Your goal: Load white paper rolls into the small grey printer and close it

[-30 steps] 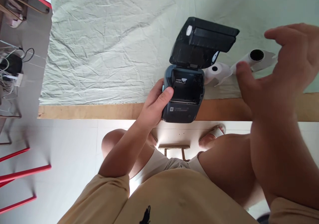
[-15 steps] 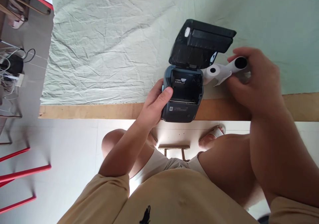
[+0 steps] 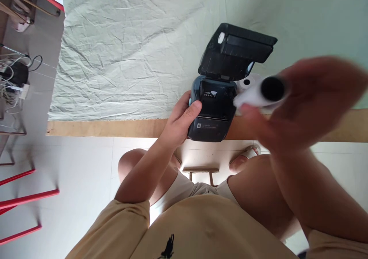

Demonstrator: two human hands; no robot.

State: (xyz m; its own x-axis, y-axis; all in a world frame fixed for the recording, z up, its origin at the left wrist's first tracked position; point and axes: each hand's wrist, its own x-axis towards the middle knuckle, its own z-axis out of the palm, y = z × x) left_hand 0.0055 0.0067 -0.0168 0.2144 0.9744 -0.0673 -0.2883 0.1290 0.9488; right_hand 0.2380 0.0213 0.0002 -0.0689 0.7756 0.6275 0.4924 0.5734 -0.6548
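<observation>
A dark portable label printer (image 3: 208,130) is held at the table's front edge, its lid (image 3: 227,55) swung up and its paper bay bare inside. My left hand (image 3: 184,115) is closed round the printer's left side, thumb over the rim. In my right hand (image 3: 304,101), blurred by motion, is a white paper roll (image 3: 258,94) with a dark round core facing up. The roll's pale end comes close to the printer's right edge; whether it touches I cannot tell. Behind it a second white paper roll (image 3: 246,81) shows partly, on the cloth beside the printer.
A pale green wrinkled cloth (image 3: 129,51) covers the table, leaving a wooden front edge (image 3: 115,128) bare. On the floor at left lie tangled cables (image 3: 11,78), with red metal legs (image 3: 31,197) nearer. A small stool (image 3: 201,170) stands beneath the table edge.
My right hand has lifted the held paper roll off the table and nearer the camera, its pale end now by the printer. The second roll stays put; my left hand keeps its hold.
</observation>
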